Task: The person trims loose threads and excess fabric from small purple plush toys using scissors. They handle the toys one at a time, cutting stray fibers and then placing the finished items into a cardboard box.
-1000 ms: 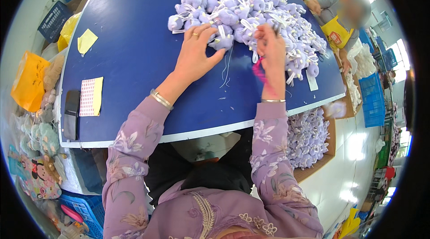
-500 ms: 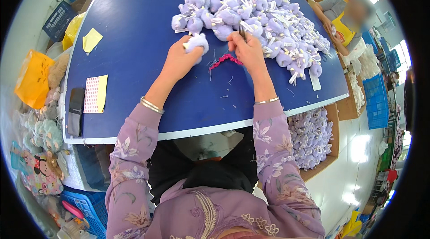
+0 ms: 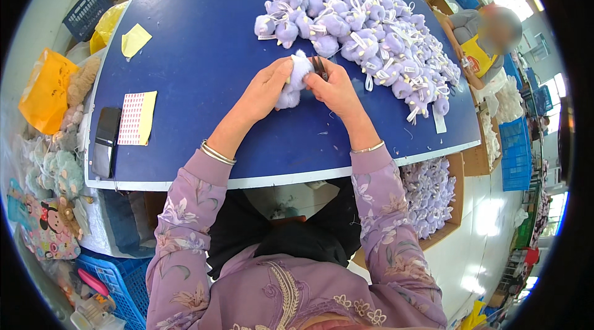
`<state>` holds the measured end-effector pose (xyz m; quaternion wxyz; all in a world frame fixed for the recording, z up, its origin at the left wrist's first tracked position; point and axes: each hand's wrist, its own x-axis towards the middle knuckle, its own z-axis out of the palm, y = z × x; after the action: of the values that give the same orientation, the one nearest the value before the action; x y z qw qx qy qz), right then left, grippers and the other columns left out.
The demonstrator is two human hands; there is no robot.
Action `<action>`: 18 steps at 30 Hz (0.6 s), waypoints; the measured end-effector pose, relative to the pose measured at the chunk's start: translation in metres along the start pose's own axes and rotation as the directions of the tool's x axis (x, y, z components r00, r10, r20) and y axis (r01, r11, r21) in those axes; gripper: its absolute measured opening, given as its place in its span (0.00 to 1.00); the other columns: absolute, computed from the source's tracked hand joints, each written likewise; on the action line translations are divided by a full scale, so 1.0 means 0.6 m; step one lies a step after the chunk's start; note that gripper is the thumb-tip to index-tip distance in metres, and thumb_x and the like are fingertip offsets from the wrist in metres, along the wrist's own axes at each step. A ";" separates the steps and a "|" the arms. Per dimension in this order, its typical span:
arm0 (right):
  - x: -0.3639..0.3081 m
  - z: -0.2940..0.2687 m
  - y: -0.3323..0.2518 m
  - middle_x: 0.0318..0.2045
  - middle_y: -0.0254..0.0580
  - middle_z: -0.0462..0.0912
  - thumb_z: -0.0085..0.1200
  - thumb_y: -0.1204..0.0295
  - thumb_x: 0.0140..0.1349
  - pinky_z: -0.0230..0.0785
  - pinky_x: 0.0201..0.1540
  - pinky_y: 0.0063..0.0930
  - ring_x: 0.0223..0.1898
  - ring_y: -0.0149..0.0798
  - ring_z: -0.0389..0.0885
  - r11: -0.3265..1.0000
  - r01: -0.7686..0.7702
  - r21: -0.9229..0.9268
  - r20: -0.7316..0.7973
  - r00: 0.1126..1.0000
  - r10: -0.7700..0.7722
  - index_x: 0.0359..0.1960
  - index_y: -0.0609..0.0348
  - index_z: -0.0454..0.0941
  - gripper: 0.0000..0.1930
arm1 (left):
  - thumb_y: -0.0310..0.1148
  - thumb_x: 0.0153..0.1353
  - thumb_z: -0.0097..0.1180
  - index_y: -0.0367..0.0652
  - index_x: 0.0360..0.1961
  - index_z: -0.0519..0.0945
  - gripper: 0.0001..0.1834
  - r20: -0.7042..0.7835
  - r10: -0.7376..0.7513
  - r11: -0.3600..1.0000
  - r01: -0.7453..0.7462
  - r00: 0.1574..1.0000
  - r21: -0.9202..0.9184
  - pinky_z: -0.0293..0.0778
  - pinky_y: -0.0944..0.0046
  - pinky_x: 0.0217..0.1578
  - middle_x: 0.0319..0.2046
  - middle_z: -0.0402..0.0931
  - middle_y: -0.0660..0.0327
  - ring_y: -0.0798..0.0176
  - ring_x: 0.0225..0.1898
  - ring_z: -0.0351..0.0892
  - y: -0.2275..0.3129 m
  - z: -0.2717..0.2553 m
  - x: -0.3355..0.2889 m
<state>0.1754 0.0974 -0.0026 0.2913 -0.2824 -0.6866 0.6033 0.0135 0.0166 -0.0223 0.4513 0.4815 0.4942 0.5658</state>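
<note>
My left hand (image 3: 265,90) is closed round a small lavender plush toy (image 3: 299,71) above the blue table. Against the toy's right side, my right hand (image 3: 336,90) grips dark thread snips (image 3: 318,68), their pointed blades sticking up past the fingers. Both hands are close together, and the fingers hide part of the toy. Just beyond them spreads a large pile of similar lavender plush toys (image 3: 377,42), many with white loops or labels and small yellowish parts.
A black phone (image 3: 106,138), a sticker sheet (image 3: 137,118) and a yellow paper (image 3: 135,40) lie on the table's left. Below its right edge a cardboard box (image 3: 456,203) holds more lavender toys. A person in a yellow apron (image 3: 476,58) sits at the far right.
My hands have come together: the right hand with the snips now meets the plush toy, which has moved right and been turned. The pink-red strip on the table is out of sight.
</note>
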 end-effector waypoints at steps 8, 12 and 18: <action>0.003 0.001 0.008 0.23 0.26 0.72 0.51 0.73 0.57 0.57 0.23 0.18 0.22 0.19 0.65 0.999 -0.046 -0.023 -0.076 0.996 0.044 0.38 0.65 0.76 0.09 | 0.42 0.67 0.50 0.35 0.50 0.79 0.20 -0.094 0.009 0.999 -0.006 0.996 0.039 0.72 0.72 0.36 0.36 0.79 0.62 0.73 0.34 0.75 0.014 0.005 -0.003; 0.003 -0.004 0.007 0.21 0.27 0.71 0.50 0.73 0.58 0.52 0.18 0.18 0.17 0.18 0.62 0.992 -0.110 0.060 -0.030 0.993 0.111 0.34 0.64 0.75 0.07 | 0.36 0.64 0.55 0.37 0.46 0.81 0.15 -0.131 0.057 0.993 -0.042 0.990 0.113 0.72 0.73 0.38 0.35 0.80 0.66 0.75 0.35 0.75 0.012 -0.005 0.000; 0.003 -0.024 0.011 0.20 0.30 0.72 0.54 0.70 0.60 0.46 0.14 0.16 0.14 0.18 0.59 0.956 -0.264 0.130 0.079 0.964 0.255 0.29 0.61 0.73 0.08 | 0.36 0.65 0.55 0.37 0.44 0.81 0.14 -0.134 0.072 0.987 -0.051 0.988 0.154 0.72 0.73 0.40 0.35 0.80 0.66 0.75 0.36 0.76 0.022 -0.002 -0.001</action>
<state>0.1850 0.1090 -0.0075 0.2073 -0.3303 -0.6086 0.6910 0.0122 0.0145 -0.0092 0.3607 0.4886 0.5505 0.5727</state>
